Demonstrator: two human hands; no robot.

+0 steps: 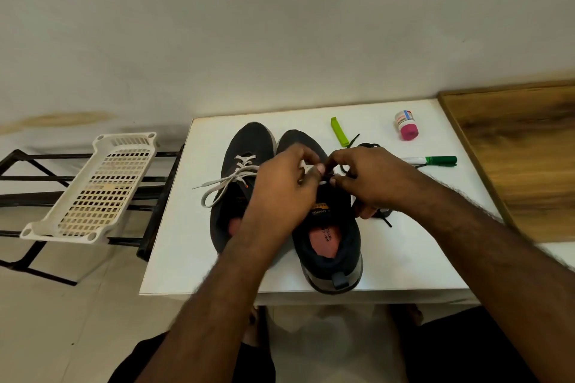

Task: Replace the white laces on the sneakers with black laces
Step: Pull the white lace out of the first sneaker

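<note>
We are barely started: our left hand point(286, 186) and right hand point(370, 180) pinch the right shoe's point(329, 233) white lace point(308, 168), the left shoe point(236, 196) stays white-laced, and the black laces point(367, 146) lie unused.

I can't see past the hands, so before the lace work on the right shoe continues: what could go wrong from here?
1. Both hands, left hand and right hand, cover the white lace, so a missed eyelet may go unseen.
2. The black laces lie by the right wrist and could get dragged off the table.
3. The green marker could roll if nudged.
</note>
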